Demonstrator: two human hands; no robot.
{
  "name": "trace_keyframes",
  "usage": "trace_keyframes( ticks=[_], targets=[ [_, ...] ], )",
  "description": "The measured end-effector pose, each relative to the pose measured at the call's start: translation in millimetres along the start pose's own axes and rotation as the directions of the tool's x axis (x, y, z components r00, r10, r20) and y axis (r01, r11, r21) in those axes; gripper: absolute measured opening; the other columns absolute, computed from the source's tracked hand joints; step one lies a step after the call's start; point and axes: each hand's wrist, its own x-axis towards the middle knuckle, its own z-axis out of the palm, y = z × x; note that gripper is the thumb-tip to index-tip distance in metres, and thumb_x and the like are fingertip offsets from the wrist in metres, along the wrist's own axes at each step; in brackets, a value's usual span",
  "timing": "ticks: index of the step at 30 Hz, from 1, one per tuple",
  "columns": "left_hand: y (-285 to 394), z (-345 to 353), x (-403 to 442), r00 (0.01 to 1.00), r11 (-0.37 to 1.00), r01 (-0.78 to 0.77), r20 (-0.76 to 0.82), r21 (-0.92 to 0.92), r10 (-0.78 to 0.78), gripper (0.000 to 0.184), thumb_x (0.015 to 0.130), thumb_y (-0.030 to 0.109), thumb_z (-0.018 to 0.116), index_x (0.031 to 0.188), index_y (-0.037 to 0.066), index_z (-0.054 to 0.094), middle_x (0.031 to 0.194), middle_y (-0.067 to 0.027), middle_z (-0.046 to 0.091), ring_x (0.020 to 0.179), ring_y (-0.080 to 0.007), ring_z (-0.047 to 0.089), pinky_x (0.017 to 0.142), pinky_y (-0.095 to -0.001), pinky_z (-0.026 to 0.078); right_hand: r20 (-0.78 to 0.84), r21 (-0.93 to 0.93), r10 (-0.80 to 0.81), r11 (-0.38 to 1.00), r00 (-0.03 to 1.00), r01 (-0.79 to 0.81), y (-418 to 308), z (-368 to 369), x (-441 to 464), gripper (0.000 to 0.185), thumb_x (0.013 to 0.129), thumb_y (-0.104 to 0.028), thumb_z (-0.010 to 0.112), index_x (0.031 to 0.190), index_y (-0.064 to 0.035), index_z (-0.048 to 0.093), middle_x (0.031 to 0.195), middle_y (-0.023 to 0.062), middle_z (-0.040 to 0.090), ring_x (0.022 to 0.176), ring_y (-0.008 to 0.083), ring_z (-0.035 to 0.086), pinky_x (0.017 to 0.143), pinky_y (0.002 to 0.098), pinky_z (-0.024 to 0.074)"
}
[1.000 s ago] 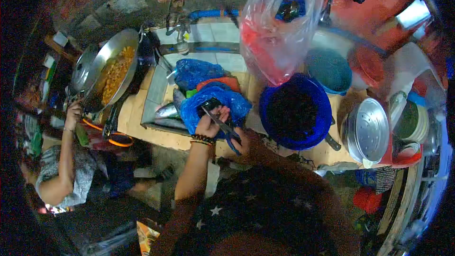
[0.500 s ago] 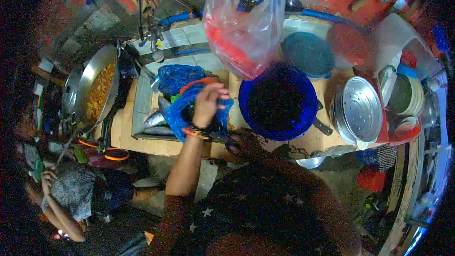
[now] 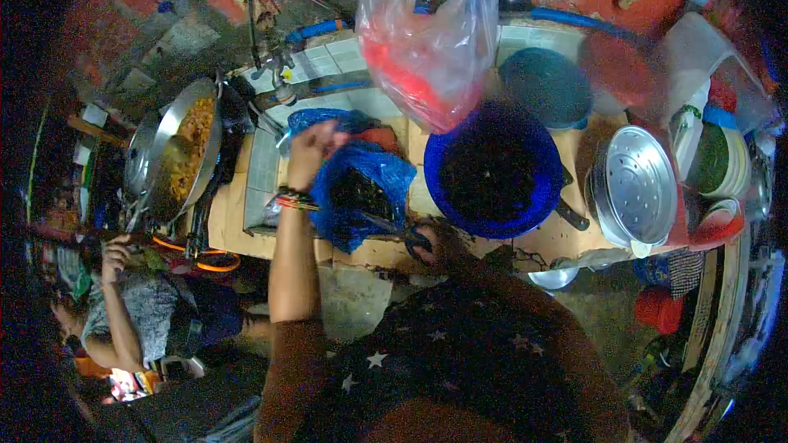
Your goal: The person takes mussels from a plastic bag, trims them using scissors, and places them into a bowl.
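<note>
My left hand (image 3: 313,154), blurred by motion, is over the far left part of the blue plastic bags (image 3: 349,234); its fingers look stretched out, with nothing visible in them. A beaded bracelet (image 3: 297,203) circles that wrist. Dark contents (image 3: 361,193) show in the bag's opening. Close to the counter's front edge, my right hand (image 3: 437,253) is closed on dark-handled scissors (image 3: 417,244), their blades pointing left to the bag. Right of them stands a blue basin (image 3: 550,209) with dark stuff inside. Part of a fish (image 3: 265,212) shows left of my left wrist.
A large pan of food (image 3: 190,143) stands left, where another person's hand (image 3: 115,256) holds a utensil handle. A clear plastic bag (image 3: 431,57) hangs over the counter. Right are a knife (image 3: 570,215), a perforated metal pot (image 3: 634,184) and stacked plates (image 3: 722,160).
My left hand has moved left and away from me, off the bag's middle. The scissors in my right hand now show more clearly. The other person's arm has shifted right.
</note>
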Motion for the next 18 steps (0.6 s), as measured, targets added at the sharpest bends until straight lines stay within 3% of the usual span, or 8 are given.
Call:
trace_keyframes(
  ticks=[2, 3, 5, 6, 8, 11, 14, 18],
  targets=[
    [-35, -11, 6, 0.958, 0.831, 0.060, -0.264, 0.553, 0.107, 0.057, 0.079, 0.039, 0.054, 0.116, -0.003, 0.041, 0.105, -0.0222, 0.053, 0.097, -0.0326, 0.052, 0.083, -0.0389, 0.040, 0.009, 0.034, 0.013, 0.999, 1.000, -0.013, 12, 11, -7, 0.037, 0.072, -0.022, 0.061, 0.101, -0.0021, 0.049, 0.092, 0.0165, 0.054, 0.086, 0.0326, 0.051, 0.077, 0.0398, 0.0385],
    [-42, -8, 1, 0.960, 0.832, 0.053, -0.257, 0.553, 0.110, 0.057, 0.079, 0.039, 0.054, 0.116, -0.003, 0.041, 0.105, -0.0222, 0.053, 0.097, -0.0326, 0.052, 0.083, -0.0389, 0.040, 0.046, 0.117, 0.055, 0.991, 0.997, -0.060, 17, 20, -10, 0.037, 0.072, -0.023, 0.061, 0.100, -0.0015, 0.049, 0.093, 0.0170, 0.054, 0.085, 0.0326, 0.052, 0.076, 0.0396, 0.0392],
    [-56, 0, -3, 0.756, 0.532, 0.017, -0.359, 0.847, 0.547, 0.066, 0.074, 0.041, 0.059, 0.120, -0.001, 0.037, 0.111, -0.0250, 0.047, 0.102, -0.0363, 0.047, 0.085, -0.0404, 0.038, 0.074, 0.194, 0.106, 0.974, 0.992, -0.119, 11, 13, -4, 0.037, 0.073, -0.023, 0.060, 0.100, -0.0009, 0.050, 0.093, 0.0176, 0.054, 0.084, 0.0325, 0.052, 0.075, 0.0393, 0.0399],
    [-40, 8, -10, 0.846, 0.787, -0.147, -0.335, 0.600, 0.414, 0.052, 0.074, 0.035, 0.060, 0.113, 0.002, 0.046, 0.107, -0.0212, 0.052, 0.100, -0.0338, 0.049, 0.083, -0.0404, 0.039, 0.135, 0.121, 0.071, 0.989, 0.988, -0.088, -6, -10, 7, 0.037, 0.073, -0.024, 0.059, 0.100, -0.0012, 0.050, 0.093, 0.0178, 0.054, 0.085, 0.0325, 0.052, 0.074, 0.0392, 0.0402],
    [-18, 33, -16, 0.898, 0.780, -0.323, -0.087, 0.535, 0.432, 0.042, 0.075, 0.030, 0.059, 0.107, 0.004, 0.050, 0.105, -0.0180, 0.053, 0.100, -0.0319, 0.049, 0.081, -0.0409, 0.040, 0.195, 0.048, 0.052, 0.997, 0.979, -0.063, -15, -19, 11, 0.036, 0.074, -0.025, 0.059, 0.100, -0.0016, 0.050, 0.093, 0.0180, 0.054, 0.085, 0.0324, 0.052, 0.073, 0.0391, 0.0404],
    [38, 80, -28, 0.674, 0.589, -0.739, 0.371, 0.327, 0.639, 0.020, 0.074, 0.018, 0.058, 0.091, 0.007, 0.058, 0.094, -0.0099, 0.058, 0.092, -0.0275, 0.052, 0.075, -0.0402, 0.041, 0.374, 0.047, 0.163, 0.980, 0.913, -0.194, -13, -19, 10, 0.036, 0.075, -0.027, 0.057, 0.100, -0.0029, 0.050, 0.093, 0.0175, 0.054, 0.086, 0.0321, 0.052, 0.075, 0.0390, 0.0392],
    [41, 122, -19, 0.469, 0.376, -0.881, 0.429, 0.288, 0.772, 0.019, 0.071, 0.018, 0.059, 0.086, 0.007, 0.059, 0.080, -0.0101, 0.059, 0.076, -0.0278, 0.057, 0.073, -0.0368, 0.040, 0.111, -0.004, 0.033, 0.999, 0.993, -0.033, -28, -33, 14, 0.035, 0.076, -0.027, 0.055, 0.101, -0.0049, 0.050, 0.093, 0.0162, 0.054, 0.088, 0.0310, 0.051, 0.077, 0.0393, 0.0385],
    [38, 106, 8, 0.640, 0.611, -0.760, 0.420, 0.221, 0.643, 0.020, 0.072, 0.018, 0.060, 0.087, 0.005, 0.059, 0.083, -0.0127, 0.060, 0.076, -0.0282, 0.057, 0.070, -0.0364, 0.043, 0.255, 0.034, 0.060, 0.997, 0.965, -0.071, -29, -37, 21, 0.038, 0.074, -0.029, 0.056, 0.103, -0.0053, 0.050, 0.098, 0.0152, 0.054, 0.092, 0.0305, 0.051, 0.079, 0.0385, 0.0386]
  ],
)
